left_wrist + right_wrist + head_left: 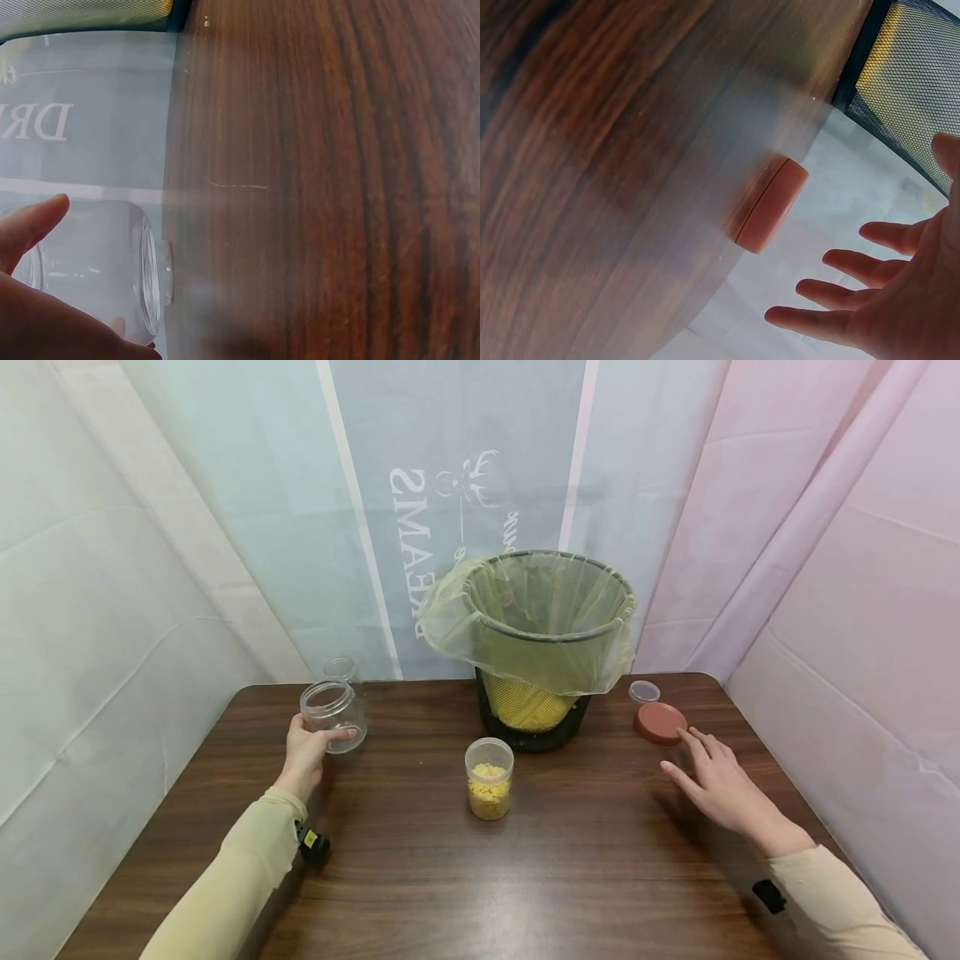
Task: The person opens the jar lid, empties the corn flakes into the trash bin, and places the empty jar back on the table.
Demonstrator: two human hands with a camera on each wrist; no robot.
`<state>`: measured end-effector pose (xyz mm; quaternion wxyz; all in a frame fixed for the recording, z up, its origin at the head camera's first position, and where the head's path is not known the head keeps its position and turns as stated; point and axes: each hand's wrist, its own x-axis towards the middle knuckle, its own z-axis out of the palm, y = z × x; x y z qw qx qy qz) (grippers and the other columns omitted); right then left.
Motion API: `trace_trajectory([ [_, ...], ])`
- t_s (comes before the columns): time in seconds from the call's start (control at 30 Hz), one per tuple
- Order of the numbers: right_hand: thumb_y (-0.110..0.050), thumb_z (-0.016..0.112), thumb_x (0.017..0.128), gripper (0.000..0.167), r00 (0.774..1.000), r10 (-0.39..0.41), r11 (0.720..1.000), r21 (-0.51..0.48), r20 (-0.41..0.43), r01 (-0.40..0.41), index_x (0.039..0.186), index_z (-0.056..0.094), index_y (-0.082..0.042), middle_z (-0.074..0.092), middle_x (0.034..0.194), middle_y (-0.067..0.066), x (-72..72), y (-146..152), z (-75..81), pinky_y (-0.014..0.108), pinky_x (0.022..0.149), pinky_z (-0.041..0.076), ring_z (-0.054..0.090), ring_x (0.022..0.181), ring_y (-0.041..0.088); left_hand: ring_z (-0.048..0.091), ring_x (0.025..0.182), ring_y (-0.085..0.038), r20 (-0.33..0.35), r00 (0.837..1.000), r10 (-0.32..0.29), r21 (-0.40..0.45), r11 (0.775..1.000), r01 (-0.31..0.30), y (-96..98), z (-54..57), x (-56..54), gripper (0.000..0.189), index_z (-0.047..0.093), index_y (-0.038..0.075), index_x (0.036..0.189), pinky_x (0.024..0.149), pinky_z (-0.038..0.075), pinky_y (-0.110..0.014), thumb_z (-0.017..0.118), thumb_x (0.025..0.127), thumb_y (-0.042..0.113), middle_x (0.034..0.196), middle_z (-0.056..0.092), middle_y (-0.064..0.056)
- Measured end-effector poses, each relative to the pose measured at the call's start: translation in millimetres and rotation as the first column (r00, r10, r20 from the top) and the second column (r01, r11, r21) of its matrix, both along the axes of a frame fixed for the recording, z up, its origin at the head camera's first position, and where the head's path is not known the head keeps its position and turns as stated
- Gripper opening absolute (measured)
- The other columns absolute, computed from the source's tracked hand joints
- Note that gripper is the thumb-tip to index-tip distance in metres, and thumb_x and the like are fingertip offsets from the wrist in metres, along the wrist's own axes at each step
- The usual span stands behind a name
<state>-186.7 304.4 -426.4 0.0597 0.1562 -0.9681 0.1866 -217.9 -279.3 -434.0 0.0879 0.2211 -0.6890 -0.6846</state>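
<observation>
Clear jar (pixel 330 700), one of two at the table's (pixel 420 877) left, has your left hand (pixel 306 753), fingers curled, clamped round it; your right hand (pixel 716 787), fingers apart, hovers near one red lid (pixel 660 724) and one clear lid (pixel 644 692).

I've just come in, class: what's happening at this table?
A person's left hand grips a clear jar, with a smaller jar behind it. The right hand is open near the red lid, fingers extended. Between the hands stands a clear tub partly filled with yellow bits; behind that is a bag-lined mesh bin.
</observation>
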Motion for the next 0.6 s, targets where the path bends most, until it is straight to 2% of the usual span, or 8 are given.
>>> trace_trajectory([
  [0.3, -0.041, 0.049, 0.097, 0.071, 1.0, -0.008, 1.0, 0.001, 0.003, 0.008, 0.143, 0.027, 0.008, 0.027, 0.141, 0.039, -1.1, -1.1, -1.1, 0.072, 0.095, 0.024, 0.023, 0.126, 0.061, 0.033, 0.132, -0.025, 0.026, 1.0, -0.007, 0.05, 0.999, 0.005, -4.1, -5.4, -2.2, 0.088, 0.021, 0.005, 0.142, 0.111, 0.031, -0.034, 0.073, 0.073, -0.008, 0.124, 0.037, 0.002],
  [0.6, -0.041, 0.049, 0.097, 0.071, 1.0, -0.011, 1.0, -0.002, -0.01, 0.011, 0.144, 0.027, 0.007, 0.027, 0.141, 0.038, 0.2, -2.6, -3.7, 0.073, 0.093, 0.025, 0.023, 0.126, 0.061, 0.034, 0.13, -0.023, 0.037, 0.999, -0.007, 0.05, 0.999, 0.005, -5.3, -7.7, -6.2, 0.088, 0.022, 0.006, 0.14, 0.11, 0.031, -0.034, 0.073, 0.071, -0.009, 0.123, 0.037, 0.003],
])
